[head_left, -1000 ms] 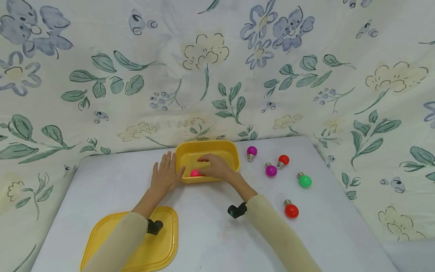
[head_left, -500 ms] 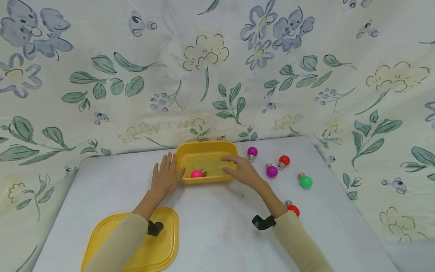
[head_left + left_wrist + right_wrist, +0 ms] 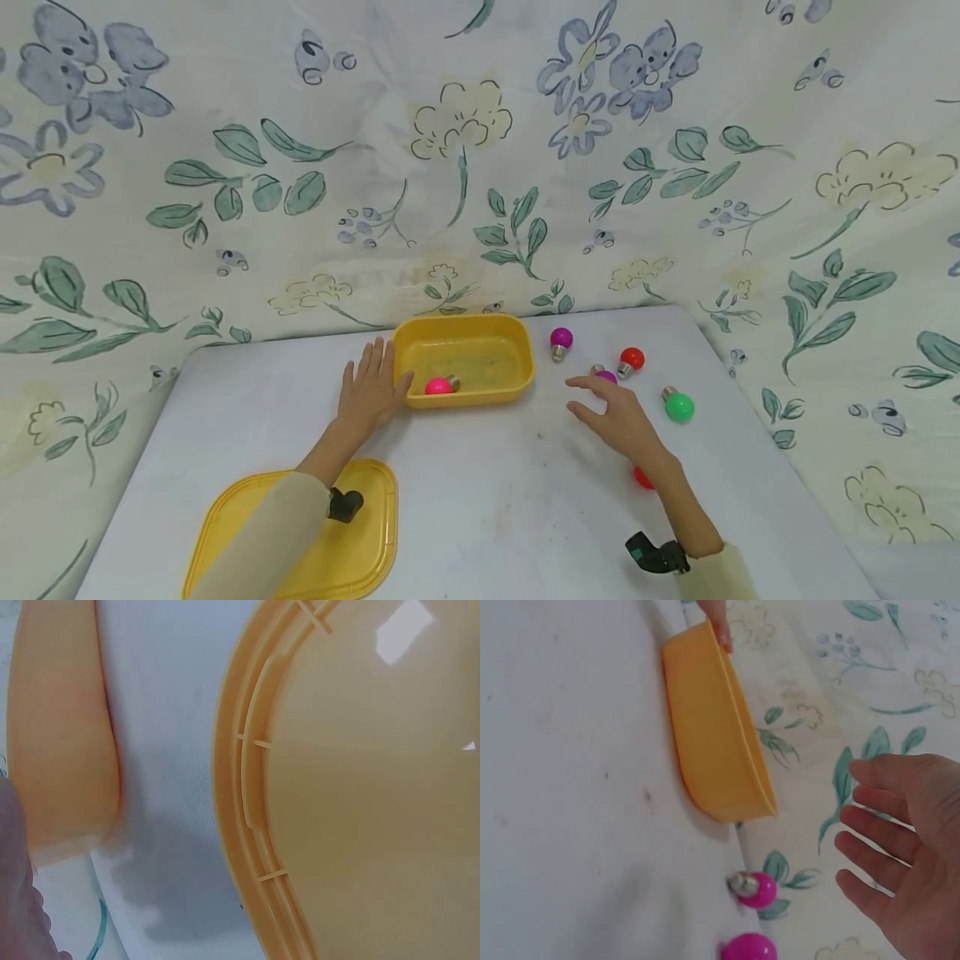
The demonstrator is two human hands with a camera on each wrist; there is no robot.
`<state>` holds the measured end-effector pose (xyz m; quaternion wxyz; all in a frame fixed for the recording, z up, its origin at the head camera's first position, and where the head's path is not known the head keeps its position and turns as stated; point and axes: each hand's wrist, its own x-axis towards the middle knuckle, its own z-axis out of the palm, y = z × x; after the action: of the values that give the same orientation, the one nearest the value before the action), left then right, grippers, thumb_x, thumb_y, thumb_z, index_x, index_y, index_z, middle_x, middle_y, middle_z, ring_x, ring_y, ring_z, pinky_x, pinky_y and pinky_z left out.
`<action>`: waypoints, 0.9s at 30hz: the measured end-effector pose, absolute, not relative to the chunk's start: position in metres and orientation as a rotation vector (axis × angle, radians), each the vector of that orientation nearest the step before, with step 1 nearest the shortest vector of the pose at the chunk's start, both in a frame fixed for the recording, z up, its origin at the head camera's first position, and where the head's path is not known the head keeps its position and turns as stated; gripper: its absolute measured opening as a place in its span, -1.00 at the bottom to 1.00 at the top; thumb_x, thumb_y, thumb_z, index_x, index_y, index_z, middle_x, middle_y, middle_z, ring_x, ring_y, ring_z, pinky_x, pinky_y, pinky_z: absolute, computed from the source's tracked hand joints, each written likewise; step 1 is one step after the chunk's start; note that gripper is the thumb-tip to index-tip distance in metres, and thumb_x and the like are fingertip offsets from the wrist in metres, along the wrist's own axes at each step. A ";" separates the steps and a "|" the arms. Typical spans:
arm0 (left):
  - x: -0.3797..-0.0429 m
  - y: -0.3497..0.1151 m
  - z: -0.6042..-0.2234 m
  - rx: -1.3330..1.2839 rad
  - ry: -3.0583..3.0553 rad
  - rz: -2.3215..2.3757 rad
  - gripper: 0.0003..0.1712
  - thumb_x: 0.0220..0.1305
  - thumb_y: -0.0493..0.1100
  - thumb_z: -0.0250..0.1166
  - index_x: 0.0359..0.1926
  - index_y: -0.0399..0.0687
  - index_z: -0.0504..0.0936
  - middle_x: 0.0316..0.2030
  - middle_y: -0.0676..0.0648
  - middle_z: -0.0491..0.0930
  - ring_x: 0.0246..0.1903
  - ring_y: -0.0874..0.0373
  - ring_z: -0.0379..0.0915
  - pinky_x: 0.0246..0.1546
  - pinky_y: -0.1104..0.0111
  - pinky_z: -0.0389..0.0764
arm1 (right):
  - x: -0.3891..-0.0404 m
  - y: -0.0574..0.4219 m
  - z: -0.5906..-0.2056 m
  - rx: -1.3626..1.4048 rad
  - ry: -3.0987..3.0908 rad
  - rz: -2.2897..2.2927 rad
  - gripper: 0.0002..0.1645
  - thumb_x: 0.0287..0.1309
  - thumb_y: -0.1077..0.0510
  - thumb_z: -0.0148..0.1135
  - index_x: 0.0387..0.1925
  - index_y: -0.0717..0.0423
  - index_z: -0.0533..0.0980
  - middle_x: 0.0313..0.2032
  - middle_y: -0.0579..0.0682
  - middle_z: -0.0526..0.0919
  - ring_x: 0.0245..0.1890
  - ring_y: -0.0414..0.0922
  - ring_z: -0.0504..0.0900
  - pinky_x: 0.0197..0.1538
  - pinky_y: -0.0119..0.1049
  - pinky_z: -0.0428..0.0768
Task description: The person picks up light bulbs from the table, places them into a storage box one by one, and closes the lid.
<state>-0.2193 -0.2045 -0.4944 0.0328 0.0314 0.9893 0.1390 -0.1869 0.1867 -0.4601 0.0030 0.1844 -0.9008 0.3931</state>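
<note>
A yellow plastic box stands at the back of the table, with a pink light bulb lying inside near its front left corner. My left hand rests with straight fingers against the box's left end. Right of the box, my right hand hovers with fingers spread, holding nothing. It partly covers a purple bulb and a red bulb. In the right wrist view the right palm shows bare, and a purple bulb lies past the box's end.
A yellow lid lies at the front left, partly under the left forearm. Further bulbs lie at the right: purple, red and green. A flowered cloth hangs behind the white table.
My right hand has come out of the box and moved right, toward the loose bulbs, leaving the pink bulb inside. The left hand has stayed at the box's left end.
</note>
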 end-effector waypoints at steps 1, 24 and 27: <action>-0.219 -0.204 -0.495 0.096 3.045 0.426 -0.13 0.56 0.17 -0.17 0.54 -0.38 -0.17 0.53 -0.39 -0.24 0.51 -0.27 -0.37 0.41 -0.21 -0.26 | -0.182 0.192 -0.461 0.562 -2.825 1.218 -0.51 0.25 0.12 0.37 0.20 0.09 0.56 0.14 0.06 0.63 0.22 0.10 0.51 0.11 0.14 0.55; -0.220 -0.203 -0.496 0.097 3.057 0.437 -0.13 0.55 0.16 -0.14 0.54 -0.38 -0.16 0.53 -0.39 -0.23 0.51 -0.28 -0.35 0.41 -0.21 -0.25 | -0.112 0.247 -0.503 0.047 -2.861 1.147 -0.40 0.21 0.21 0.38 0.27 0.24 0.47 0.22 0.25 0.53 0.28 0.23 0.43 0.21 0.14 0.44; -0.220 -0.203 -0.496 0.100 3.055 0.442 -0.13 0.55 0.17 -0.15 0.54 -0.38 -0.16 0.53 -0.39 -0.23 0.51 -0.28 -0.35 0.41 -0.21 -0.25 | -0.110 0.249 -0.504 -0.003 -2.885 1.130 -0.37 0.20 0.22 0.38 0.28 0.26 0.45 0.23 0.28 0.51 0.28 0.25 0.42 0.22 0.15 0.43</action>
<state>-0.2201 -0.2027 -0.4957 0.0266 0.0323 0.9888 0.1430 -0.1097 0.2493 -0.5044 0.0219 -0.0009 -0.9309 0.3646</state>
